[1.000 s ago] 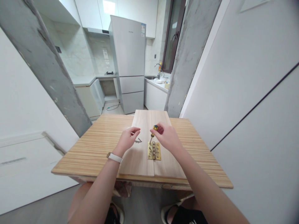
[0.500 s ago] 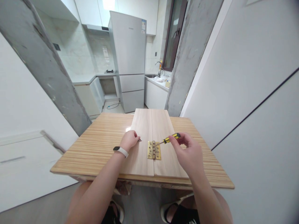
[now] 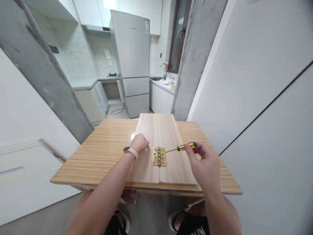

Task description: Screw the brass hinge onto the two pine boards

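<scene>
My right hand (image 3: pixel 205 160) grips the yellow and black handle of a screwdriver (image 3: pixel 187 146). The shaft points left, its tip near the right edge of a brass hinge (image 3: pixel 159 156). That hinge lies across the seam of two pale wooden boards (image 3: pixel 148 127), with several screws or holes showing on its leaves. Left of the hinge, my left hand (image 3: pixel 139 142) is closed over the left board, a small dark metal bit showing at its fingertips, too small to name. A watch (image 3: pixel 130 150) with a white strap is on my left wrist.
The boards lie on a striped wooden table (image 3: pixel 110 143). Beyond it stand a grey fridge (image 3: pixel 134 49) and a counter with a sink (image 3: pixel 156 78). White panels rise at both sides, the right one (image 3: pixel 256 81) close to the table.
My right hand has moved right, drawing the screwdriver tip away from the hinge's middle. My left hand has turned slightly and stays closed above the left board. The view has shifted a little.
</scene>
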The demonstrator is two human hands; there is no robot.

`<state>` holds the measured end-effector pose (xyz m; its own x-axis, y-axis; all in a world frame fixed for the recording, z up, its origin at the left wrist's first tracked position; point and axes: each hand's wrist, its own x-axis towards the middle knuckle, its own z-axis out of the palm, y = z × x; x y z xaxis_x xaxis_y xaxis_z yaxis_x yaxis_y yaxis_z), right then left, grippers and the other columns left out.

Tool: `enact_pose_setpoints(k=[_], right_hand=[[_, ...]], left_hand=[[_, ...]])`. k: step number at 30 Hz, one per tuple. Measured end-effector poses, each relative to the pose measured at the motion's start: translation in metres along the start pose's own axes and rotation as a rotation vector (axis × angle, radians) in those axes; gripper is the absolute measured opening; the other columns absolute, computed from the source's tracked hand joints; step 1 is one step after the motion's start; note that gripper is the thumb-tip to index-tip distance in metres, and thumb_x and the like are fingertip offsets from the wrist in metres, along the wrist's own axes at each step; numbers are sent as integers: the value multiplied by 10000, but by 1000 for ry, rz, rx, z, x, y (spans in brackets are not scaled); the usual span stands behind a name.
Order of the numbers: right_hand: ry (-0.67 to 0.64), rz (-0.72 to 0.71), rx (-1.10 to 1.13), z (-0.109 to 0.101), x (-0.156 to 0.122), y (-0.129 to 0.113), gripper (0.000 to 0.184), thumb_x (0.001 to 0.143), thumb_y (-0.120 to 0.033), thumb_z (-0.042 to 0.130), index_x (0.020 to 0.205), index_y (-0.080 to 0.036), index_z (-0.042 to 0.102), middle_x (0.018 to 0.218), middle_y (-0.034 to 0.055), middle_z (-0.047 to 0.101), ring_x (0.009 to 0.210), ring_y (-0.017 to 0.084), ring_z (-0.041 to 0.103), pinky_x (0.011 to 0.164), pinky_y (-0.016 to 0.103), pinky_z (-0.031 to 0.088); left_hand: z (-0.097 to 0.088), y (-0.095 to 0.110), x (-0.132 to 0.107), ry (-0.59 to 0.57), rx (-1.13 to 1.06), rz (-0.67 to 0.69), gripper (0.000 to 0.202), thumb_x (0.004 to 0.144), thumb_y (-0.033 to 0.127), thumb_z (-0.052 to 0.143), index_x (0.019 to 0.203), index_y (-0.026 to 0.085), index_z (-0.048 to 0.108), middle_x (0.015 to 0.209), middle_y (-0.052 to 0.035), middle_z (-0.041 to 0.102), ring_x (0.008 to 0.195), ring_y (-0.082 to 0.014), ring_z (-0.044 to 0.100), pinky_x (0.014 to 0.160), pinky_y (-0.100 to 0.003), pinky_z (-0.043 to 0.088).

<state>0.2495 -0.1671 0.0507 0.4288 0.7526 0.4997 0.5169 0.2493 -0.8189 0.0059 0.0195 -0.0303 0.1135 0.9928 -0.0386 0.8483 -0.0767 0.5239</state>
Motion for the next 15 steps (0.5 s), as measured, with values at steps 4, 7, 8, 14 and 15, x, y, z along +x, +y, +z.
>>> enact_pose_setpoints(k=[4,7,8,14,15], right_hand=[[55,-1,3,-9,0,5,312,853,-520,763,930,-223,709,823,41,727,752,215,682,729,349,531],[76,15,4,-16,-2,9,323,843,-523,773,945,-221,715,838,39,732,754,211,687,728,344,526],[82,17,3,-17,-3,10,326,839,-522,777,951,-221,717,842,38,733,754,209,688,729,344,525],[69,-1,-16,-21,-10,15,310,855,-508,768,957,-221,712,843,32,722,757,205,679,729,342,511],[64,-5,-18,-21,-11,15,307,858,-506,765,958,-222,709,842,30,719,758,204,675,730,341,509]], left_hand=[[-4,15,-18,62,-118,108,156,892,257,588,887,167,715,942,-96,786,856,-183,710,714,-254,489],[-2,26,-36,48,-395,261,137,921,285,591,933,173,670,928,-76,780,812,-165,705,692,-248,505],[0,30,-43,41,-467,305,126,917,288,609,934,176,663,908,-69,776,803,-165,704,696,-251,510],[18,44,-67,28,-549,444,182,918,240,631,1062,197,734,895,-35,774,811,-164,694,776,-283,522],[21,45,-69,27,-535,450,166,920,231,627,1025,200,752,923,-38,780,837,-169,699,790,-287,523]])
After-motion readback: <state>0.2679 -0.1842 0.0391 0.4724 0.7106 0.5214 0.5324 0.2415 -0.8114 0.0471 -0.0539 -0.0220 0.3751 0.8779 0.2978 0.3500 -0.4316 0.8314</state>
